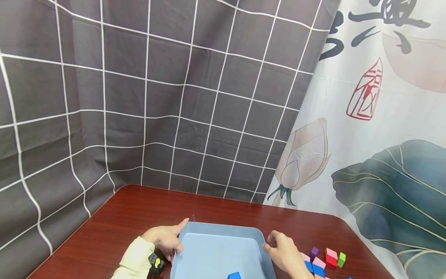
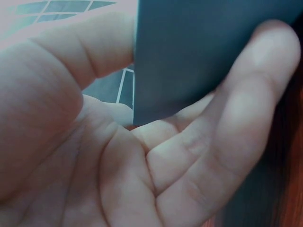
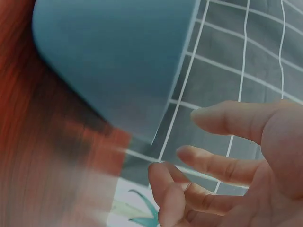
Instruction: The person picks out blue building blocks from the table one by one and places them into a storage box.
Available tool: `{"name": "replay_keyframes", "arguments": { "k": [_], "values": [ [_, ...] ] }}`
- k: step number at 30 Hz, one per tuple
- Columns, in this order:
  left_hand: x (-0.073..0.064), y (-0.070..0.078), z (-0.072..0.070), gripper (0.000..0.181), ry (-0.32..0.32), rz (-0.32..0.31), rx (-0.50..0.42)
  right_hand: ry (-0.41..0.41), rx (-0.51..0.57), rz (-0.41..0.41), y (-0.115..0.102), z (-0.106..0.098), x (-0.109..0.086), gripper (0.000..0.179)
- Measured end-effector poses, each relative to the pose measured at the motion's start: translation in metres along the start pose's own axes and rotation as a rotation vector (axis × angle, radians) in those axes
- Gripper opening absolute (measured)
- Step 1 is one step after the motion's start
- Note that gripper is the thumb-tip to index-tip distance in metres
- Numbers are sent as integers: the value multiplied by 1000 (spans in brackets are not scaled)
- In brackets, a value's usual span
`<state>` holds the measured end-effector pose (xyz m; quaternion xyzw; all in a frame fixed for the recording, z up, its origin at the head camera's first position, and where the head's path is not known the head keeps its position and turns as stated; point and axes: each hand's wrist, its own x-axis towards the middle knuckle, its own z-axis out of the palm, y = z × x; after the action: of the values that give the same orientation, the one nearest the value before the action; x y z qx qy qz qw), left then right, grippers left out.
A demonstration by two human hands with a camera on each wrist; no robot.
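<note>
A light blue rectangular tray (image 1: 216,250) lies on the table, with a blue block (image 1: 234,275) inside near the bottom of the head view. My left hand (image 1: 166,239) grips the tray's left side by its far corner; in the left wrist view the tray wall (image 2: 184,52) stands between thumb and fingers. Beside the right wall is my right hand (image 1: 283,252), its fingers loosely bent. The right wrist view shows a gap between those fingertips (image 3: 187,153) and the tray wall (image 3: 113,61), with nothing held.
Right of the right hand, several small blocks lie on the reddish-brown table (image 1: 146,205), among them a purple block (image 1: 314,253), a red block (image 1: 330,260) and a green block (image 1: 341,259). A dark grid curtain (image 1: 174,97) and a white printed curtain (image 1: 348,155) hang behind.
</note>
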<state>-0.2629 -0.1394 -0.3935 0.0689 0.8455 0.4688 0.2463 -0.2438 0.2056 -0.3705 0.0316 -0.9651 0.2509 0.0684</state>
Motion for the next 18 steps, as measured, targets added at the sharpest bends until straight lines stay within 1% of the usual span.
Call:
{"name": "replay_keyframes", "arguments": {
  "k": [3, 6, 11, 14, 18],
  "values": [
    [0, 0, 0, 101, 1, 0, -4, 6, -21, 23, 9, -5, 3, 13],
    [0, -1, 0, 101, 1, -1, -7, -13, -44, 56, 18, -10, 5, 14],
    [0, -1, 0, 101, -2, -1, -11, -28, -65, 67, 33, -17, 8, 15],
    [0, -1, 0, 101, -1, 0, -11, -76, -84, 88, 41, -22, 9, 19],
    [1, -1, 0, 101, -3, -2, -9, -166, -106, 135, 52, -28, 11, 37]
  ]
}}
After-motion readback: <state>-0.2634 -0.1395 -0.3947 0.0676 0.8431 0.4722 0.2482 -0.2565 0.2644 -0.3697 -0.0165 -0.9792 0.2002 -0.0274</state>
